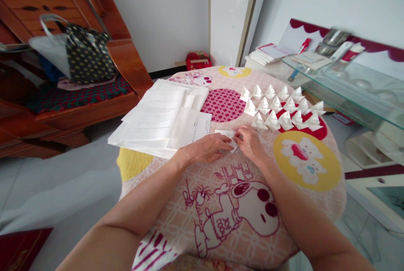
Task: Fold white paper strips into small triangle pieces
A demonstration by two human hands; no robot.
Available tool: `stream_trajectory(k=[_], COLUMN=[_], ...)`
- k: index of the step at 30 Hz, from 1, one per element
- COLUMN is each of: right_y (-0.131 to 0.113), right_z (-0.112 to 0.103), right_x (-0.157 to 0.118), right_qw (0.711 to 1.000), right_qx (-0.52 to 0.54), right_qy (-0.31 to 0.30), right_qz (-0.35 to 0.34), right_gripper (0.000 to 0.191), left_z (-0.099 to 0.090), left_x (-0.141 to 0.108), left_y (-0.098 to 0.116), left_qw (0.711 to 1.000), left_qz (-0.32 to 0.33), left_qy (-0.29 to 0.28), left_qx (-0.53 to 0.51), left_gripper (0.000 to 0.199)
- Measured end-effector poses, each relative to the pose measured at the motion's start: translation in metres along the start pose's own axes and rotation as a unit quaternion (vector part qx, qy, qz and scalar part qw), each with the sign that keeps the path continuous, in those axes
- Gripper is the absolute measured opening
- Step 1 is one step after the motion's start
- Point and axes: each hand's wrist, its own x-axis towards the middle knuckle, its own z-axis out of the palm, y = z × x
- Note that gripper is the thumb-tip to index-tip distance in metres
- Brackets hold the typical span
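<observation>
A small folded piece of white paper (pixel 226 134) lies on the cloth-covered round table (pixel 233 229), between my two hands. My left hand (pixel 206 147) rests over its left side, palm down, with the fingertips on the paper. The thumb and fingers of my right hand (pixel 249 141) are pinched on its right edge. To the left is a stack of white printed sheets (pixel 158 111), with smaller cut pieces (pixel 191 126) on top. Several folded white paper boats (pixel 272 120) stand in rows beyond my right hand.
A glass shelf (pixel 347 90) with cups and small items borders the table on the right. Papers (pixel 268 53) are piled behind it. A wooden bench (pixel 126 60) holding a dark patterned bag (pixel 88 54) stands at the left. A red object (pixel 198 61) sits behind the table.
</observation>
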Motion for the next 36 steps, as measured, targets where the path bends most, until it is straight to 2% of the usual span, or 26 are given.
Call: stream_trajectory(k=[9, 15, 24, 28, 32, 36], right_y=[0.0, 0.0, 0.003, 0.001, -0.004, -0.013], right_z=[0.001, 0.002, 0.004, -0.004, -0.019, -0.022], right_x=[0.001, 0.001, 0.003, 0.002, -0.002, -0.008], right_qw=[1.0, 1.0, 0.999, 0.998, 0.991, 0.998], right_qx=[0.012, 0.004, 0.021, 0.04, 0.085, 0.053], right_qy=[-0.007, 0.009, 0.018, 0.049, 0.099, 0.027], right_qz=[0.013, 0.01, 0.017, 0.023, -0.008, 0.001], right_gripper=[0.023, 0.023, 0.018, 0.017, 0.02, 0.017], left_z=[-0.006, -0.012, -0.015, -0.016, -0.014, -0.014], left_x=[0.003, 0.004, 0.006, 0.006, 0.005, 0.007], left_y=[0.008, 0.016, 0.021, 0.02, 0.018, 0.019], left_qw=[1.0, 0.998, 0.998, 0.998, 0.999, 0.999], left_qz=[-0.005, -0.016, -0.005, -0.011, -0.008, -0.005], left_qy=[-0.019, -0.045, -0.048, -0.048, -0.029, -0.038], left_qx=[0.022, 0.027, 0.04, 0.04, 0.033, 0.03], left_gripper=[0.048, 0.042, 0.036, 0.034, 0.035, 0.032])
